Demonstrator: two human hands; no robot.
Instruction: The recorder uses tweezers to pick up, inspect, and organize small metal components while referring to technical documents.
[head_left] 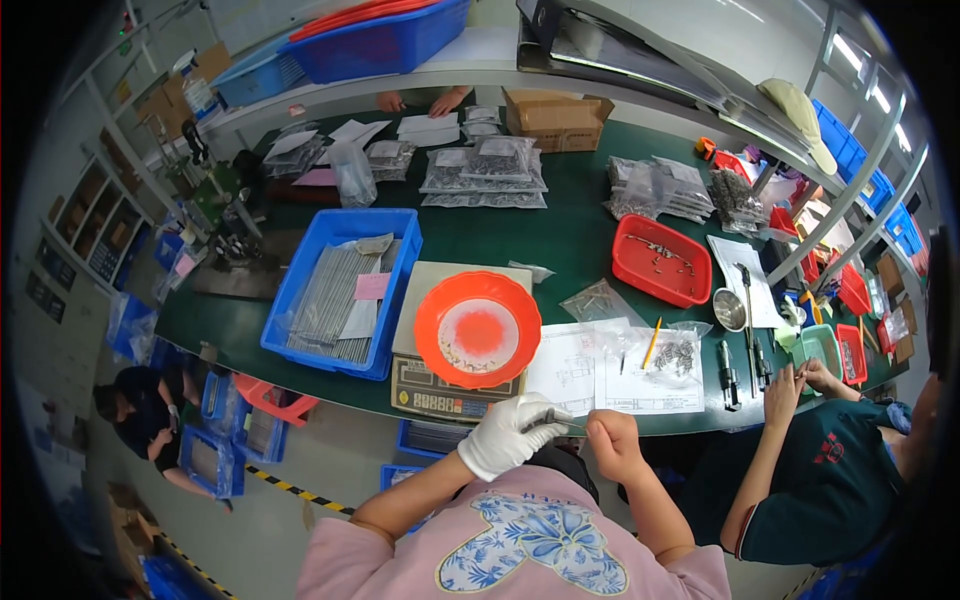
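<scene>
The small dark part (548,419) pinched between the two hands is too tiny and blurred to identify; it looks like a thin metal piece, held just off the near edge of the green tabletop (560,235). The contents of the clear bags (484,160) far beyond the fingers are also hard to make out, and the blue bins along the upper rim are cut off by the dark fisheye border.

Just beyond the fingers an orange bowl (477,329) sits on a weighing scale (440,392), with a scatter of small metal pieces along its near inner wall. To the left of it, a blue crate (343,290) holds a stack of long grey rods, with paper slips and a pink note on top. Farther to the right, a red tray (661,259) carries a few small parts, and a small steel bowl (729,309) stands near it. Printed drawing sheets (600,372) lie right beyond the fingers, with a yellow pencil (651,343) and a clear bag of small parts on them.

The left hand (508,433), in a white glove, has its fingers closed together on one end of the small dark part. The bare right hand (612,443) is curled with its fingers pressed shut at the other end.

A co-worker's hand (784,392) works at the tabletop edge well to the right.
</scene>
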